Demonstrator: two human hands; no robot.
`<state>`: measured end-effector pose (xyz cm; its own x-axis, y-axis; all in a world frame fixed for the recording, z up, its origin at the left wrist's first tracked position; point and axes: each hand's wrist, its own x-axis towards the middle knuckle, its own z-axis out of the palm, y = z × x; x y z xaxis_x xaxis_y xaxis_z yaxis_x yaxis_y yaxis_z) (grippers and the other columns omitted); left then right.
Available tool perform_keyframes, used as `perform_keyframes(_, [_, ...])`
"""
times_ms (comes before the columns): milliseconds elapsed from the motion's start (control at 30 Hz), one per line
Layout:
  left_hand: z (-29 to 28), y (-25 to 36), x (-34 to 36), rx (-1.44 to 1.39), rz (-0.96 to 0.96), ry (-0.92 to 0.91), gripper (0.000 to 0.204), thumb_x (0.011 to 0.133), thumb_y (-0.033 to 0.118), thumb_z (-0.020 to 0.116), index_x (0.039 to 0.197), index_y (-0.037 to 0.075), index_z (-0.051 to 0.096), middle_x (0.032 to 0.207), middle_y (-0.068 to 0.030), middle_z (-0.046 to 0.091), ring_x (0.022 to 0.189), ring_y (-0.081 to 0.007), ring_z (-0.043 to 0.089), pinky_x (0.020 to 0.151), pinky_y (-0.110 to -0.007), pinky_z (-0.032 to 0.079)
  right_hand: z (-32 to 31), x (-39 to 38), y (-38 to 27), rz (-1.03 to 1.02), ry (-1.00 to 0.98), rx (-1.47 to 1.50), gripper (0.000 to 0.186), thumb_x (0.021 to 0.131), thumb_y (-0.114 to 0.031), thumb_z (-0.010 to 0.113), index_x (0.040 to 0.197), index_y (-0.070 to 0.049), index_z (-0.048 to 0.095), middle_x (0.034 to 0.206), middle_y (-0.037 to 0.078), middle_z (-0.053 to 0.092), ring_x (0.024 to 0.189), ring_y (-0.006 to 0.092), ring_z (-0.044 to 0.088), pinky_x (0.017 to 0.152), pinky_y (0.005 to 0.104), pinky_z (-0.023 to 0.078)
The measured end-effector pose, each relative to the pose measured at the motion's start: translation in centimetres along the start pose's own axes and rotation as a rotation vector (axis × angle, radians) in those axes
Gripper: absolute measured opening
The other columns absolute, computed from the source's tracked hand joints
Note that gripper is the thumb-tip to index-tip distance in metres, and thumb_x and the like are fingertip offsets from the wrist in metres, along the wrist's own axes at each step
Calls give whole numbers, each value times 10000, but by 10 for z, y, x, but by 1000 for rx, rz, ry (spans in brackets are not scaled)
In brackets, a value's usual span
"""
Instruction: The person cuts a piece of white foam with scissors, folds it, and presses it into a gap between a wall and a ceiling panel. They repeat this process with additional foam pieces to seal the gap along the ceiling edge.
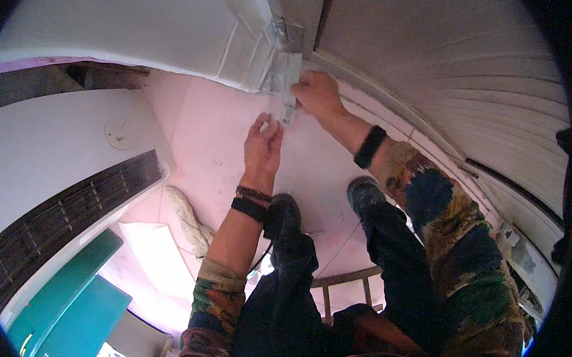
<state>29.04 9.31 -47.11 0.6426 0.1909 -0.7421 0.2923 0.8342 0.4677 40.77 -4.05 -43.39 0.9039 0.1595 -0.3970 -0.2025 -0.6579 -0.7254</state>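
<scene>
A pale, partly see-through flat strip [290, 90] stands lengthwise beside the corner of the white panel. My right hand [318, 95] is closed on the strip's right edge, thumb and fingers pinched together. Close to the strip's lower end, my left hand [263, 144] has its fingers curled in a pinch. A small whitish bit seems to sit between those fingertips, too small and blurred to name. Just above the strip, a small metal fitting [281, 31] is fixed at the panel's corner.
A white panel [138, 19] spans the upper left; a ribbed, light door-like surface [451, 51] fills the upper right. On the left stand a white unit with a dark grille [67, 224] and a green cabinet [81, 310]. A crumpled cloth [188, 221] lies on the pink floor [204, 128].
</scene>
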Motion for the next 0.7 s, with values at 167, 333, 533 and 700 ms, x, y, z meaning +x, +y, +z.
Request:
perform_keyframes(167, [-2,-5,-61,187,-142,-96,385,922,31,594,1279,5,453,1030,-80,603,874,-182,625,742,-289,540,-36,-74,23,69,-102,226,159,854,-147,626,787,-6,595,672,68,629,566,130,595,484,278,476])
perform_keyframes(333, [-12,6,-107,467,-185,-174,176,946,125,599,1082,16,570,880,-41,616,753,-135,608,653,-233,499,-58,-124,30,193,-198,354,135,885,-144,622,832,-24,592,712,27,618,614,96,582,501,251,457])
perform_keyframes(533, [0,39,-187,747,-4,-313,150,939,175,620,977,30,611,810,-37,651,673,-102,584,579,-216,440,-98,-182,-4,-31,-265,474,156,877,-154,635,863,1,622,729,52,640,647,105,597,545,269,481])
perform_keyframes(700, [31,74,-271,842,138,-401,152,943,169,603,945,19,626,796,-35,653,646,-86,575,572,-208,418,-148,-243,-59,-175,-274,552,190,888,-201,656,950,-22,644,767,14,635,659,79,559,547,236,426])
